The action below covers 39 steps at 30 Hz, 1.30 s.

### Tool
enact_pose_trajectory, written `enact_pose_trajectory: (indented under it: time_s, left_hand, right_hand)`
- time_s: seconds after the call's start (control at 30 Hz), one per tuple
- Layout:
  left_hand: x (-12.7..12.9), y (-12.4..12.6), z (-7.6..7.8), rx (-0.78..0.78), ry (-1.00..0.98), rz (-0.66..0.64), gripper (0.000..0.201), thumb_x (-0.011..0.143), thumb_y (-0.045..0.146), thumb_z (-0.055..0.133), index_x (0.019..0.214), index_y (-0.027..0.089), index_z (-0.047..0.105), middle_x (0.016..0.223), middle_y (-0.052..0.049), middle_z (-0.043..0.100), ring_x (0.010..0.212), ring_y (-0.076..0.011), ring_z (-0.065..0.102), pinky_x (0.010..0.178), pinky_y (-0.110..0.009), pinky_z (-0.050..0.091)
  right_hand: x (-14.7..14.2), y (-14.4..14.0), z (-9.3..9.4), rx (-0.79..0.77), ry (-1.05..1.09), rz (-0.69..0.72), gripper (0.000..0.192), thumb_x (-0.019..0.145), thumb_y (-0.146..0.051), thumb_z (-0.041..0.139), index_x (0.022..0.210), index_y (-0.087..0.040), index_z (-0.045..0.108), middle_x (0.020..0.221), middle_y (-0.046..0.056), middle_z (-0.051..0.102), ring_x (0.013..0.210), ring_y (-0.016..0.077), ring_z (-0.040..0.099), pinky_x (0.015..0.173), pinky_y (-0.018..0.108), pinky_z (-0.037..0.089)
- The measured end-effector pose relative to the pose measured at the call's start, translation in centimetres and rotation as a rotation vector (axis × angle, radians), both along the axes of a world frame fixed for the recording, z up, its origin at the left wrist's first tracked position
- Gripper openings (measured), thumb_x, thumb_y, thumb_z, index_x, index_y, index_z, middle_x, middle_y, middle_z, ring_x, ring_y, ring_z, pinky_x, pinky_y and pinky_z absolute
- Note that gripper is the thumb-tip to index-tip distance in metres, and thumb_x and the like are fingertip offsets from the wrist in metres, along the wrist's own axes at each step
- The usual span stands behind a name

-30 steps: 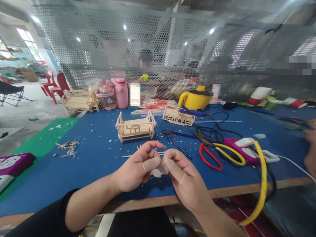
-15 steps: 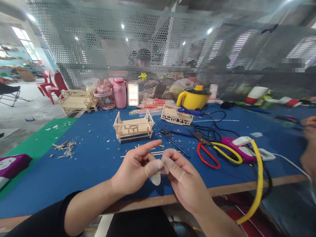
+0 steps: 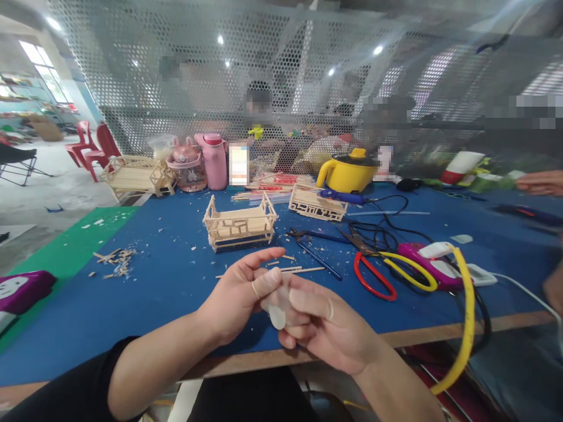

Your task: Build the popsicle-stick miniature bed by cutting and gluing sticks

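My left hand (image 3: 237, 296) is closed at the thumb and lower fingers, its index finger stretched out over the table. My right hand (image 3: 329, 316) has its fingers curled in against it, thumb on top. Between them is a whitish, translucent finger cot (image 3: 278, 317), its rounded end hanging down; the fingers partly hide it. Both thumbs wear thin pale cots with a rolled rim at the base. Just beyond the hands lie thin wooden sticks (image 3: 303, 269). Behind these stands a small wooden model (image 3: 240, 225) with railings and raised corner posts.
Scissors (image 3: 373, 275) with red and yellow handles, pliers (image 3: 316, 252) and a purple power strip (image 3: 407, 264) lie to the right. A yellow pot (image 3: 352, 174), a pink flask (image 3: 214, 161) and a second wooden model (image 3: 317, 205) stand farther back. Wood scraps (image 3: 116, 262) lie left. Another person's hand (image 3: 541, 183) is far right.
My right hand has turned, and its fingers are now curled in beneath the thumb. The hands have moved slightly apart, showing more of the finger cot. The other person's hand has moved farther back.
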<state>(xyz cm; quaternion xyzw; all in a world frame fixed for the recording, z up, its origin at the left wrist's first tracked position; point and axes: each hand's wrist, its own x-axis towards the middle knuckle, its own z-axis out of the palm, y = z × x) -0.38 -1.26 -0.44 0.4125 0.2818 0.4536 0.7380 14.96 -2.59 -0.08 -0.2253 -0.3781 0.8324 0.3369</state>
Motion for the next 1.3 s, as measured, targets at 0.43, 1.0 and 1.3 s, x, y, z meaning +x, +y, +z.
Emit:
enact_pose_trajectory:
  time_s: [0.43,1.0,1.3]
  left_hand:
    - [-0.6,0.3,0.4,0.146,0.152,-0.353,0.074,0.080,0.043,0.061,0.141,0.017,0.026,0.055,0.002,0.060,0.038,-0.0045,0.040,0.040,-0.016,0.022]
    - [-0.2,-1.6,0.6,-0.256,-0.258,-0.211,0.056,0.074,0.025,0.070,0.127,0.027,0.050,0.051,0.009,0.037,0.039,-0.0003,0.020,0.036,-0.012,0.012]
    - [0.5,-1.3,0.7,-0.269,-0.364,-0.174,0.055,0.081,0.035,0.061,0.133,0.028,0.044,0.098,-0.006,0.067,0.066,-0.0077,0.057,0.050,-0.014,0.038]
  right_hand:
    - [1.3,-0.3,0.2,0.024,-0.190,-0.140,0.025,0.070,-0.034,0.072,0.067,-0.015,0.056,0.055,-0.002,0.054,0.049,0.0055,0.038,0.057,0.022,0.037]
    - [0.1,0.0,-0.9,0.071,-0.138,-0.201,0.024,0.068,-0.036,0.073,0.071,-0.016,0.062,0.064,-0.003,0.053,0.061,0.0080,0.045,0.063,0.023,0.036]
    - [-1.8,0.9,-0.7,0.050,0.037,-0.357,0.019,0.060,-0.013,0.066,0.049,-0.016,0.051,0.058,-0.004,0.051,0.061,0.0089,0.047,0.060,0.023,0.039]
